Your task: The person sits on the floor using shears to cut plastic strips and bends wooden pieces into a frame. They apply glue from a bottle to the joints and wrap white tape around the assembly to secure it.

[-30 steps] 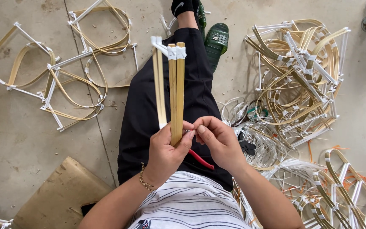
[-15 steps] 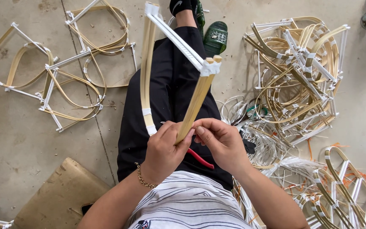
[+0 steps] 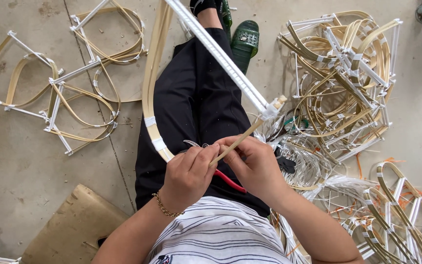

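Bamboo frame (image 3: pixel 158 83) is held over the lap at centre: curved strips run toward 12 o'clock, a white-wrapped bar (image 3: pixel 221 56) comes down to a taped joint (image 3: pixel 271 108) at 2 o'clock of the hands. Piled frames (image 3: pixel 343 73) are seen at 2 o'clock, loose ones (image 3: pixel 59 93) on the concrete at 10 o'clock. Left hand (image 3: pixel 187 173) is curled narrow, fingers pinched on the strip ends. Right hand (image 3: pixel 255 164) is closed on a thin stick (image 3: pixel 235 143). Red-handled pliers (image 3: pixel 229 181) are seen between the hands.
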